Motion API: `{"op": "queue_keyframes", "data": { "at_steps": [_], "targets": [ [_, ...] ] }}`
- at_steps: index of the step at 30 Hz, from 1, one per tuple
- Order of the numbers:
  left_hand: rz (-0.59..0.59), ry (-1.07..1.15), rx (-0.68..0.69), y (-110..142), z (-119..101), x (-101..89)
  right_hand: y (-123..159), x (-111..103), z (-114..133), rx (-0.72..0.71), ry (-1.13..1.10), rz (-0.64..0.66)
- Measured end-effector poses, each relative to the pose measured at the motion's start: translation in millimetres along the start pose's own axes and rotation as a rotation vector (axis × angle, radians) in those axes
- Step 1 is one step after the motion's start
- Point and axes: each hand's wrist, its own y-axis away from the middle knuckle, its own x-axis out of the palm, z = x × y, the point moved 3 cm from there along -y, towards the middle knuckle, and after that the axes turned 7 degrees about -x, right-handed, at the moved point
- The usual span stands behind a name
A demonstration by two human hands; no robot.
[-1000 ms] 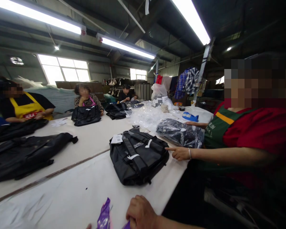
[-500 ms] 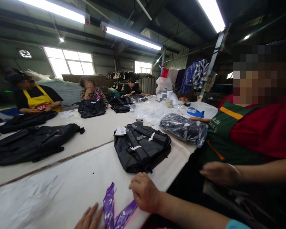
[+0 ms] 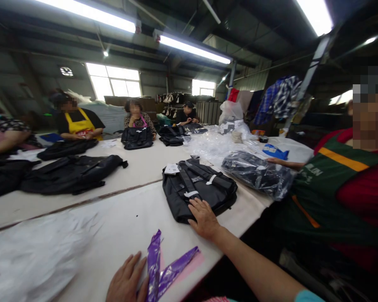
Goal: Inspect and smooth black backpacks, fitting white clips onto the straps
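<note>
My right hand [image 3: 204,219] rests on the near edge of a black backpack [image 3: 198,184], its fingers spread over the strap end. The backpack lies on the table with a white paper tag [image 3: 171,168] and white wrapping on its straps. At the bottom, my left hand [image 3: 127,279] lies flat on the table with its fingers stretched out. Right beside that hand is a folded strip of shiny purple plastic [image 3: 176,265], bent in a V shape, with a pinkish patch under it.
A co-worker in a green apron [image 3: 321,184] touches a plastic-wrapped black bag [image 3: 256,171] at right. Clear plastic bags [image 3: 208,144] pile up behind it. Black bags [image 3: 72,174] lie at left, and white plastic [image 3: 40,251] at front left. Several people sit across the table [image 3: 119,214].
My right hand has moved from beside the purple strip up onto the backpack, and its fingers have opened out. The view has turned to the left. The co-worker's lower hand has gone from sight.
</note>
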Motion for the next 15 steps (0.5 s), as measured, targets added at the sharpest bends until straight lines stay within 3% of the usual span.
{"op": "queue_keyframes", "data": {
  "at_steps": [4, 7, 11, 15],
  "targets": [
    [0.090, 0.053, -0.123, 2, -18, -21.3, 3, -17, 25, -0.016, 0.028, -0.058],
    [0.175, 0.104, -0.197, 2, -26, -33.9, 4, -22, 54, -0.128, 0.008, -0.130],
    [0.235, 0.167, -0.272, 4, -33, -41.6, 2, -10, 95, -0.333, -0.098, -0.083],
    [0.265, 0.231, -0.299, 5, -35, -50.3, -14, 13, 123, -0.437, -0.227, 0.025]
  ]
}}
